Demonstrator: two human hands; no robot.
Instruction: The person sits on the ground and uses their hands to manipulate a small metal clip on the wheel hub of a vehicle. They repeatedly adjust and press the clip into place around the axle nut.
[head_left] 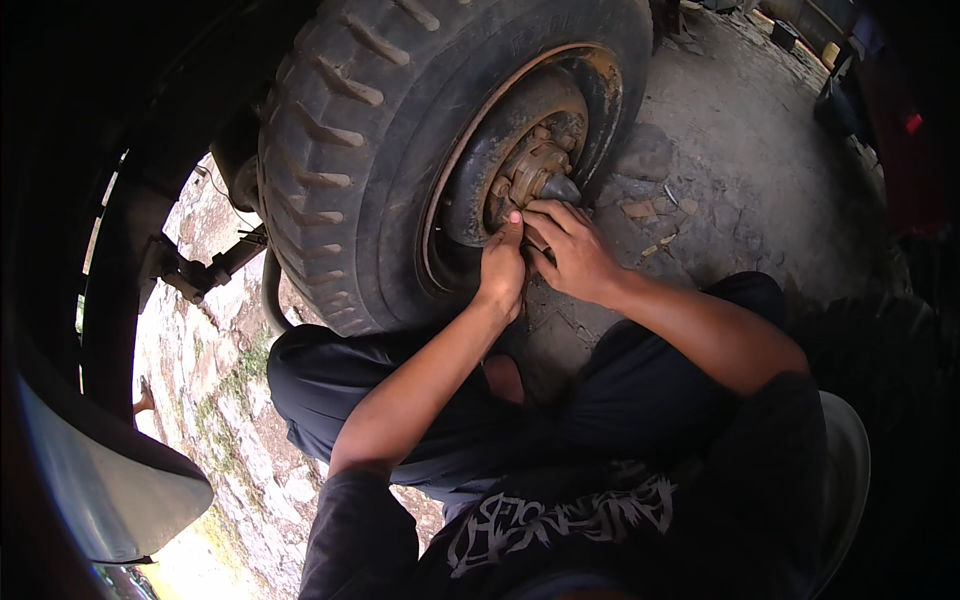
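A large truck wheel stands upright in front of me, its black tyre (400,160) deeply treaded. In its middle the rusty hub (535,165) sticks out toward the right, ringed by wheel nuts (501,187). My left hand (503,268) is closed at the lower edge of the hub, thumb pointing up. Against it, my right hand (575,252) has its fingers bent and pinched together, just below the hub's grey pointed end (560,188). Both hands meet at one spot by the lower nuts. Whatever lies between their fingertips is hidden.
My crossed legs in dark trousers (340,385) lie close under the tyre. On the grey ground (740,190) to the right are small scraps (657,243). Dark vehicle parts, among them a metal joint (195,275), hang at the left. A pale curved panel (110,480) sits lower left.
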